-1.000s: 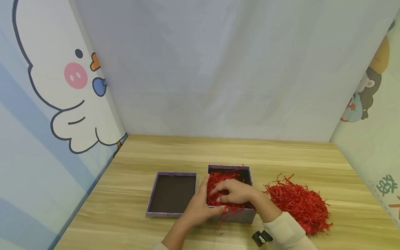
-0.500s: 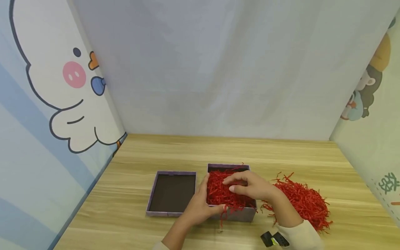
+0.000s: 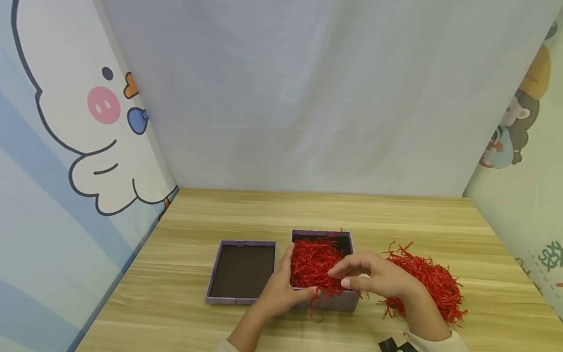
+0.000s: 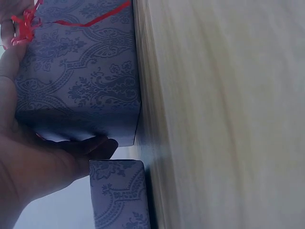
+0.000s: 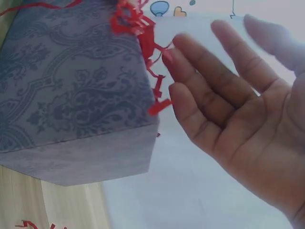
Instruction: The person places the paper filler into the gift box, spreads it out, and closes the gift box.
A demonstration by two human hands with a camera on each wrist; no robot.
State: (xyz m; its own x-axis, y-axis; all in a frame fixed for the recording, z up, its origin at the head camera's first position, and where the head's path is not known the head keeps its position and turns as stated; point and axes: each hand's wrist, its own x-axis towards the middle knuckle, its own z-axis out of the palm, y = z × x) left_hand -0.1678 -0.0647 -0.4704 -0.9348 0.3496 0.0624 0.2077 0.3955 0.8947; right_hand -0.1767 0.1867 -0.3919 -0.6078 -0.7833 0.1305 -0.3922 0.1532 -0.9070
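Note:
A purple patterned gift box [image 3: 333, 301] stands on the table with shredded red paper [image 3: 314, 264] inside, some strands hanging over its front rim. My left hand [image 3: 278, 293] grips the box's near left corner, thumb along the front rim and fingers along the left side. In the left wrist view those fingers [image 4: 102, 145] lie against the patterned side wall. Over the box's near right part is my right hand [image 3: 378, 278], its fingers loosely bent. From the right wrist view, the palm [image 5: 252, 124] shows nothing held, with fingertips close to red strands at the rim.
Left of the box lies its lid [image 3: 242, 271], dark inside face up. A heap of shredded red paper [image 3: 433, 288] rests on the wooden table [image 3: 220, 210] at right. A small black object [image 3: 389, 345] is by the right sleeve.
My right hand has lifted from the red paper in the box and moved right, toward the near right rim. The left hand keeps its place on the box.

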